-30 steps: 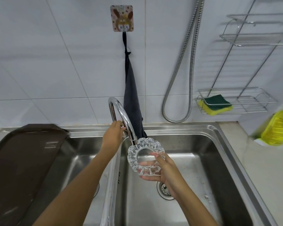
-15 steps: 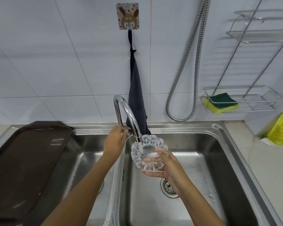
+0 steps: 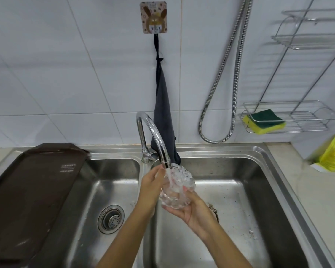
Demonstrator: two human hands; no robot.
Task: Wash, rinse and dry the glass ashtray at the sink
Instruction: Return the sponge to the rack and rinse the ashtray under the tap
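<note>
A clear cut-glass ashtray (image 3: 179,187) is held under the chrome tap (image 3: 155,136) over the right basin of the steel double sink (image 3: 275,171). Water runs from the spout onto the glass. My right hand (image 3: 191,211) cups the ashtray from below and grips it. My left hand (image 3: 152,187) rests against the ashtray's left side, its fingers on the rim just under the spout.
A dark cloth (image 3: 162,105) hangs from a wall hook behind the tap. A green-and-yellow sponge (image 3: 264,121) lies in a wire rack at the right. A brown tray (image 3: 31,192) covers the sink's left side. A yellow pack (image 3: 333,153) stands on the right counter.
My left hand left the tap handle and came onto the ashtray. Water now flows over the glass. The view has shifted left, bringing the left basin's drain into sight.
</note>
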